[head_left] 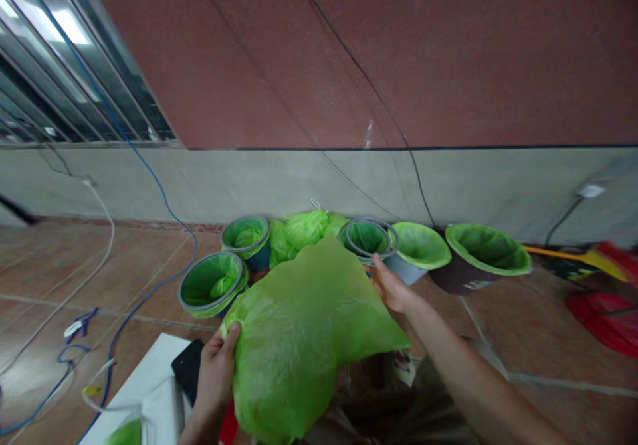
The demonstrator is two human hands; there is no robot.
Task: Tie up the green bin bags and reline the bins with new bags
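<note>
A large, puffed-out green plastic garbage bag [294, 339] fills the space in front of me. My left hand [219, 358] grips its left edge, thumb on the near side. At its upper right edge is my right hand [391, 285], fingers curled against the plastic and partly hidden by it. Just beyond my right thumb, a bin with grey rings [369, 238] and a green liner stands by the wall; in this view the thumb overlaps its rim. Two more lined bins, a grey-rimmed bin [214, 284] and a bin behind it [245, 234], stand at the left.
Knotted green bags [305, 229] lie against the wall. A pale bin [421, 249] and a dark bin [483, 259] stand at the right, near a yellow-handled tool [588, 258] and red items [605, 319]. A blue cable [149, 292] crosses the floor. A phone-like black object [188, 368] rests on a white surface [144, 385].
</note>
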